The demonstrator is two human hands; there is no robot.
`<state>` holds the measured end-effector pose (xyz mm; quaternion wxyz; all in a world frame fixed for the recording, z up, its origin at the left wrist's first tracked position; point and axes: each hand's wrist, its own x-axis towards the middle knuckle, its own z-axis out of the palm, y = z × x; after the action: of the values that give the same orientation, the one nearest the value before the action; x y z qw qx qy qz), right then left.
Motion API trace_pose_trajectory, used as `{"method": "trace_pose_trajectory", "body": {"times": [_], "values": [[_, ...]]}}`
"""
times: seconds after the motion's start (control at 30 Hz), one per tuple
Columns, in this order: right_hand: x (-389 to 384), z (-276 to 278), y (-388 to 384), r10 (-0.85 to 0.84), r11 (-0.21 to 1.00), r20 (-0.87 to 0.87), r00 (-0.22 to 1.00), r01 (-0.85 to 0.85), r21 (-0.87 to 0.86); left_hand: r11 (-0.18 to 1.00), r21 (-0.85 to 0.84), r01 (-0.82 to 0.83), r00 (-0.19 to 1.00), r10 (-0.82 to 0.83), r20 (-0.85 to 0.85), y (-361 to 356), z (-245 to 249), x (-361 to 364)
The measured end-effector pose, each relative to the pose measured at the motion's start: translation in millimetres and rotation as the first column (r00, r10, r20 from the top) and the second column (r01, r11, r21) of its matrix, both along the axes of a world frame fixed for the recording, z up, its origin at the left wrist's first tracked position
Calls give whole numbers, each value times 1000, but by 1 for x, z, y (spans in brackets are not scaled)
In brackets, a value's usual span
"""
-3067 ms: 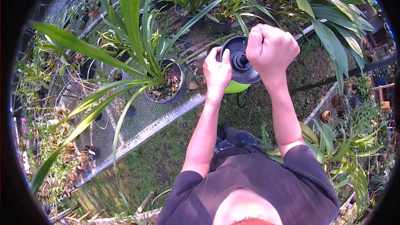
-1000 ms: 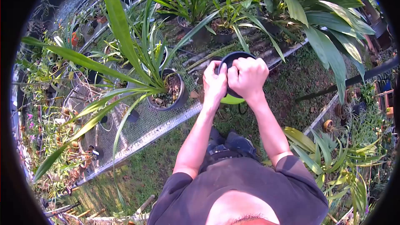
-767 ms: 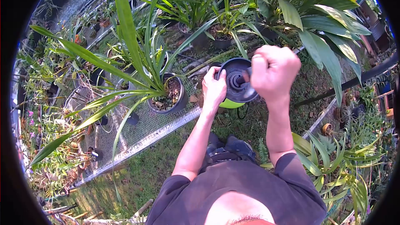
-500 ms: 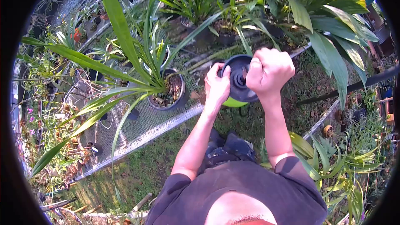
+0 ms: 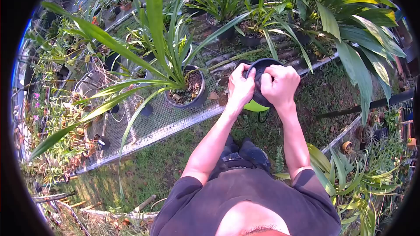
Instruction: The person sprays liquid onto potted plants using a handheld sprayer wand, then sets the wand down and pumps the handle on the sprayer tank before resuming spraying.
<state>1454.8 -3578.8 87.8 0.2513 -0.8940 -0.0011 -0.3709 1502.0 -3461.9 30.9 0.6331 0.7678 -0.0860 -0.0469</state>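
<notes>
A pump sprayer (image 5: 255, 106) with a bright green body and a wide black top is upright in front of me. My left hand (image 5: 241, 89) grips the left side of its black rim, thumb over the edge. Closed in a fist, my right hand (image 5: 281, 85) sits low over the middle of the black top, around the pump handle. The handle itself is mostly hidden under the fingers. A dark hose loop shows below the green body. Left of the sprayer, a long-leaved plant grows in a dark pot (image 5: 202, 95).
The pot stands on a wire-mesh bench (image 5: 151, 126) with a pale front edge. More potted plants (image 5: 218, 22) line the back, and broad leaves (image 5: 350, 57) hang at the right. A small brown pot (image 5: 346, 147) is at lower right. Grass lies below.
My right fist has come down closer to the sprayer's black top and now covers its centre. My left hand keeps its hold on the rim. The whole view has shifted slightly.
</notes>
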Motion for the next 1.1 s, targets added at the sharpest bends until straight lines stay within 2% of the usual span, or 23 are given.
{"method": "trace_pose_trajectory", "body": {"times": [0.03, 0.1, 0.17, 0.2, 0.3, 0.33, 0.43, 0.5, 0.67, 0.77, 0.8, 0.83, 0.97, 1.0, 1.1], "values": [[-4, 15, -2, -17, 1000, 35, 999, 18, -16, 1000, 13, -6, 1000, 5, 23, -2, -3, 0], [-16, 58, -6, -63, 997, 215, 975, 73, -38, 998, 57, -13, 1000, 13, -11, -3, -6, -9], [-31, 98, -10, -56, 998, 210, 976, 52, 23, 996, 92, -8, 999, 13, -47, -2, 2, -12], [-40, 111, -14, -21, 994, 86, 996, 12, 108, 996, 85, -13, 1000, 15, -24, -2, 2, -11], [-27, 104, -7, -88, 995, 216, 972, 98, -37, 997, 66, -33, 999, 32, 13, -6, -3, -14], [-23, 96, -9, -91, 996, 235, 968, 94, 0, 997, 60, -42, 999, 41, 18, -9, -4, -13], [-9, 67, -10, -168, 972, 264, 950, 204, -115, 999, 43, -31, 999, 31, -9, -8, 1, -4], [-5, 59, -7, -155, 973, 240, 958, 189, -129, 999, 37, 5, 998, -3, -61, -6, -1, 0], [9, 35, -11, -85, 982, 212, 973, 118, -146, 997, -75, -16, 997, 10, -71, -9, -13, 9], [20, 10, -5, -92, 979, 161, 983, 118, -165, 1000, -13, 10, 998, -11, -60, -4, -3, 14], [23, -8, -3, -100, 978, 152, 983, 125, -166, 1000, -30, -8, 1000, 8, 13, -5, -8, 16], [26, -16, -1, -108, 977, 149, 983, 133, -169, 999, -51, -15, 1000, 15, -2, -7, -7, 16], [20, -8, 1, -47, 995, 23, 999, 49, -92, 995, -94, 18, 998, -24, -65, -3, -4, 13], [16, 0, -3, 14, 999, -22, 1000, -15, -41, 998, -55, 23, 999, -24, -26, -3, -10, 17], [-3, 54, -9, -16, 999, 127, 992, 22, -43, 1000, 20, -13, 1000, 13, 7, -7, -3, 4]]}}
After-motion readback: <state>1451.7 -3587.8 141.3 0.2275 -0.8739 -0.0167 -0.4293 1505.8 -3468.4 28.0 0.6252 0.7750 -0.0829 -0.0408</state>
